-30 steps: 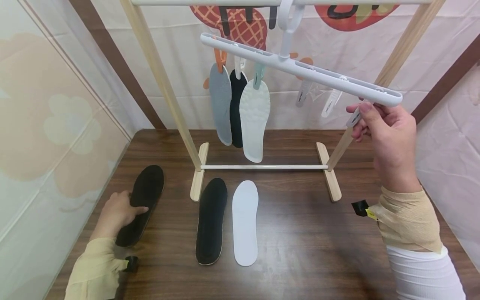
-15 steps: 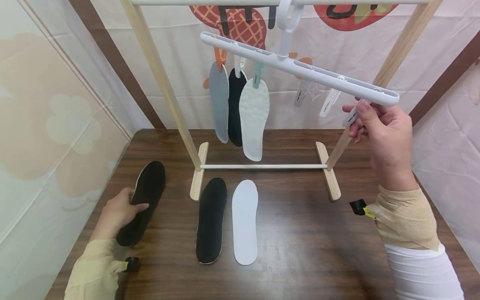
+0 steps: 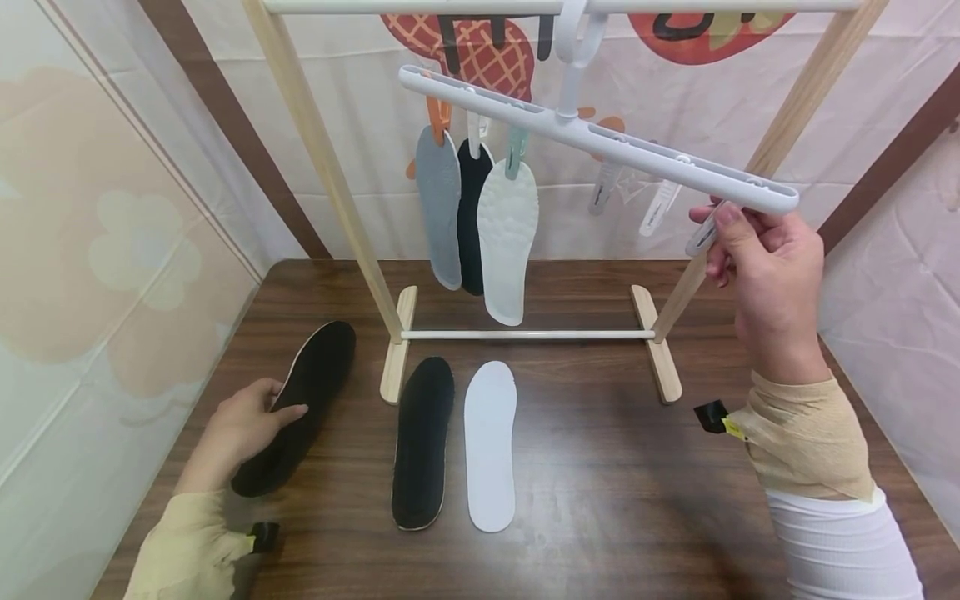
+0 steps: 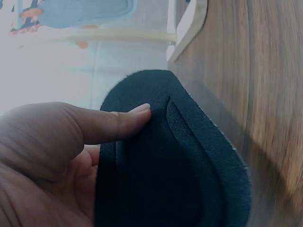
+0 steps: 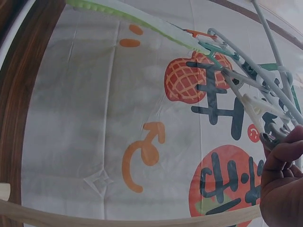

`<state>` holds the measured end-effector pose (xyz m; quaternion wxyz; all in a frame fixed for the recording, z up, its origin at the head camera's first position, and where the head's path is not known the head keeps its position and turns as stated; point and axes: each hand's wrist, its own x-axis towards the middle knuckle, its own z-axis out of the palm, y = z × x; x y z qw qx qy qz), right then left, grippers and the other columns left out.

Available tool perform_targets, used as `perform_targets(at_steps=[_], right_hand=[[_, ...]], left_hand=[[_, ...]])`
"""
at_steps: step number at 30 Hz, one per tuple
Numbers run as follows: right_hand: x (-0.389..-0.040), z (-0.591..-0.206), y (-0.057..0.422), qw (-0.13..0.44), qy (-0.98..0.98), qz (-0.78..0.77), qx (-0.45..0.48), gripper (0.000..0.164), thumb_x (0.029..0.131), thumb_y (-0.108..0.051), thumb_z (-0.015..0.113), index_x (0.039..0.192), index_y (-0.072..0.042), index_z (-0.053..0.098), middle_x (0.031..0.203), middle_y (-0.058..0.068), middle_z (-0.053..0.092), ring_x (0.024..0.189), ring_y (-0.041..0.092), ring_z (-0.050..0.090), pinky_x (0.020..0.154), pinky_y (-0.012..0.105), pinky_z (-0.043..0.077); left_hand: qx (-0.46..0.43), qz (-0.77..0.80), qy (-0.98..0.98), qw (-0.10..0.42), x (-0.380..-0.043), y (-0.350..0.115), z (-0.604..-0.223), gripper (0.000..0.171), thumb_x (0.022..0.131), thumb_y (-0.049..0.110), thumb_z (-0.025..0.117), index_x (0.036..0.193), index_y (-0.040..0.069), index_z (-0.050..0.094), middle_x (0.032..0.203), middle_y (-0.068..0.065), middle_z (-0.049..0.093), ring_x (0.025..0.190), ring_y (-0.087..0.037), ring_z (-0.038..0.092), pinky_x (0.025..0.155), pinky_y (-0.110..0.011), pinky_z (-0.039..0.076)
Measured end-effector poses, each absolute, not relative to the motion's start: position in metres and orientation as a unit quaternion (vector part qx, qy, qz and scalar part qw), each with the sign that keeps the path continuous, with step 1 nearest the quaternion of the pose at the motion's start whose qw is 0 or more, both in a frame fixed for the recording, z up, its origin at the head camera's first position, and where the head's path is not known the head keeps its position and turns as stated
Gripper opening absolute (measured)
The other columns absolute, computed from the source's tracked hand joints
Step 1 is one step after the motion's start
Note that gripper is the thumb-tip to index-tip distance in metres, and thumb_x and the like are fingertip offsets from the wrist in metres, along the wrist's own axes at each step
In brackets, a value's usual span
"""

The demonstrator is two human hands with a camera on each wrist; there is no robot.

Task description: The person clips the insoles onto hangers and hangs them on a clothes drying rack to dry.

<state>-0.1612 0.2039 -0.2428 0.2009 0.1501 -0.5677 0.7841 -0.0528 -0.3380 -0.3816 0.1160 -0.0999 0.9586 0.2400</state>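
The left hand (image 3: pixel 243 423) pinches a black insole (image 3: pixel 324 375), thumb on top (its near end perhaps touching the table (image 3: pixel 585 467)), left of the rack (image 3: pixel 342 200); the right hand (image 3: pixel 782 275) pinches the hanger's (image 3: pixel 558 127) end clip (image 3: pixel 702 238).

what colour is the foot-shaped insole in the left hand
The insole is black, clearest in the head view.

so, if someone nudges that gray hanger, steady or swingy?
Likely swingy: the hanger hangs by a single hook over the top bar. It may dip toward the side bearing three insoles. The right hand pinching the end clip probably damps it.
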Motion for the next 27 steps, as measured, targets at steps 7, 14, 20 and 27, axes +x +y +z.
perform_targets(at_steps=[7, 14, 20, 27], right_hand=[[-0.160, -0.242, 0.202, 0.208, -0.548, 0.796, 0.148, 0.022, 0.094, -0.003, 0.070, 0.109, 0.013, 0.065, 0.087, 0.017, 0.072, 0.049, 0.016, 0.047, 0.046, 0.019, 0.038], [-0.160, -0.243, 0.200, 0.211, -0.547, 0.796, 0.152, 0.020, 0.094, -0.002, 0.069, 0.108, 0.012, 0.065, 0.086, 0.017, 0.071, 0.052, 0.017, 0.043, 0.050, 0.020, 0.037], [-0.162, -0.246, 0.200, 0.211, -0.544, 0.798, 0.151, 0.017, 0.094, -0.002, 0.068, 0.105, 0.011, 0.065, 0.085, 0.016, 0.071, 0.052, 0.016, 0.042, 0.050, 0.020, 0.035], [-0.165, -0.247, 0.203, 0.209, -0.540, 0.799, 0.162, 0.017, 0.094, -0.002, 0.068, 0.106, 0.010, 0.065, 0.087, 0.017, 0.071, 0.051, 0.016, 0.042, 0.050, 0.020, 0.034]], left_hand=[[-0.064, 0.248, 0.963, 0.087, -0.052, -0.318, -0.376, 0.048, 0.096, 0.042, 0.067, 0.119, 0.002, 0.057, 0.121, -0.032, 0.060, 0.115, -0.053, 0.054, 0.088, -0.062, 0.044], [-0.029, 0.263, 0.962, 0.064, -0.053, -0.296, -0.371, 0.038, 0.093, 0.039, 0.072, 0.112, 0.007, 0.060, 0.110, -0.020, 0.066, 0.101, -0.039, 0.060, 0.081, -0.053, 0.046], [0.005, 0.274, 0.960, 0.055, -0.056, -0.267, -0.368, 0.031, 0.092, 0.034, 0.075, 0.108, 0.011, 0.062, 0.098, -0.009, 0.067, 0.088, -0.027, 0.058, 0.074, -0.042, 0.044], [0.028, 0.286, 0.957, 0.037, -0.062, -0.239, -0.369, 0.021, 0.093, 0.027, 0.074, 0.104, 0.013, 0.063, 0.080, -0.001, 0.053, 0.075, -0.019, 0.048, 0.067, -0.035, 0.037]])
